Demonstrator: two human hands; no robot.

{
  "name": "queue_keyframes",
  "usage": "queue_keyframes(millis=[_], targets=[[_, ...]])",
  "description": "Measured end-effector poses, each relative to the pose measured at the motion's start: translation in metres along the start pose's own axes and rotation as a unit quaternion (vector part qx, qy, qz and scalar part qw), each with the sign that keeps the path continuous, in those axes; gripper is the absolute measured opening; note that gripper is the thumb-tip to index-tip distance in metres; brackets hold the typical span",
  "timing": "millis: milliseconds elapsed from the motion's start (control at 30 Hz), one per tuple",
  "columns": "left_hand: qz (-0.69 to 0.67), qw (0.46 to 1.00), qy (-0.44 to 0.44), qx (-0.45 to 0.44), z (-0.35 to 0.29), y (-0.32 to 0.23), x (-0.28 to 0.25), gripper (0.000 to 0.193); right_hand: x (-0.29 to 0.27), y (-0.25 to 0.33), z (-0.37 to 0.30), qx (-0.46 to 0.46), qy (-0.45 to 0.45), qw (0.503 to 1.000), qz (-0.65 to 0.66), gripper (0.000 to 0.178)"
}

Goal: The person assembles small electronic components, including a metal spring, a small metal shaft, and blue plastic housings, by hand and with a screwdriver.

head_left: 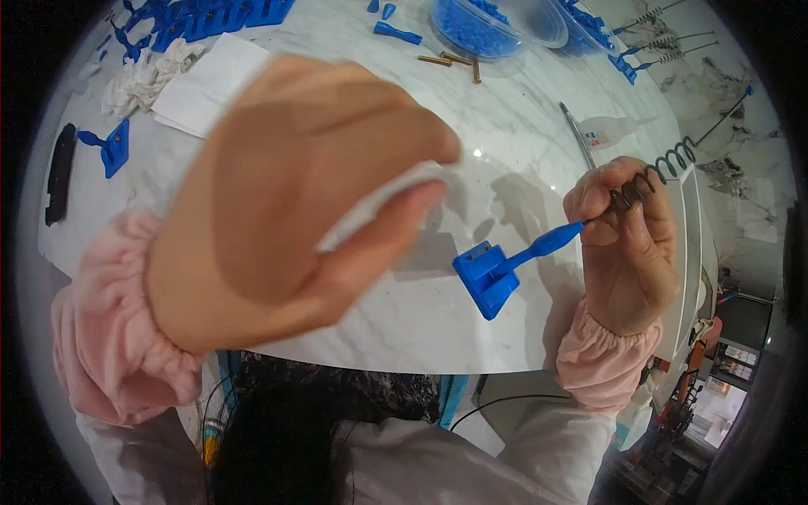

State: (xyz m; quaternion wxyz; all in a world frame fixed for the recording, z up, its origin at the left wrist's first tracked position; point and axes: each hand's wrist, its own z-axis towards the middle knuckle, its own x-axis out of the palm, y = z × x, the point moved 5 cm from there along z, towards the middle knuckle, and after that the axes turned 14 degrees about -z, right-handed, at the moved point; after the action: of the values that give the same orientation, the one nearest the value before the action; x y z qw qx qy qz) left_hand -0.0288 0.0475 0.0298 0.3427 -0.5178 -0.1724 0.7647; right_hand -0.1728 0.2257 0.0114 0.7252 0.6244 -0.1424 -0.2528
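My right hand (627, 244) is closed around the near end of a dark coil spring (673, 160), whose straight wire runs up and right to a small blue tip. A blue plastic base with a tapered stem (488, 278) joins the spring's lower end and hangs tilted above the table, left of that hand. Large and blurred, my left hand (303, 194) is raised over the table left of the blue piece, not touching it. Its thumb and fingers are closed on what looks like a white tissue (379, 202), mostly hidden by the hand.
On the white marbled table (404, 328) stand clear tubs (480, 34) of blue parts, with brass-coloured pins (476, 71) before them. A squeeze bottle (610, 132) and a metal rod (576, 135) lie behind my right hand. Crumpled tissue (160, 76) and blue bases (210, 17) are far left.
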Motion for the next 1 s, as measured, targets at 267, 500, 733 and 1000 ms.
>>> queue_keyframes(millis=[267, 500, 733, 1000], targets=[[-0.335, 0.935, 0.024, -0.112, 0.012, -0.006, 0.042, 0.02, 0.003, 0.011, -0.004, -0.023, -0.009, 1.0, -0.007, 0.038], [-0.411, 0.895, 0.043, -0.166, 0.015, 0.001, 0.048, 0.015, 0.002, 0.01, 0.001, -0.023, 0.006, 1.0, -0.008, 0.039], [-0.403, 0.896, 0.029, -0.184, 0.013, 0.002, 0.048, 0.013, 0.002, 0.008, 0.0, -0.025, -0.002, 1.0, -0.003, 0.04], [-0.451, 0.871, 0.025, -0.194, 0.011, 0.003, 0.051, 0.012, 0.001, 0.008, -0.001, -0.025, -0.007, 0.999, -0.023, 0.039]])
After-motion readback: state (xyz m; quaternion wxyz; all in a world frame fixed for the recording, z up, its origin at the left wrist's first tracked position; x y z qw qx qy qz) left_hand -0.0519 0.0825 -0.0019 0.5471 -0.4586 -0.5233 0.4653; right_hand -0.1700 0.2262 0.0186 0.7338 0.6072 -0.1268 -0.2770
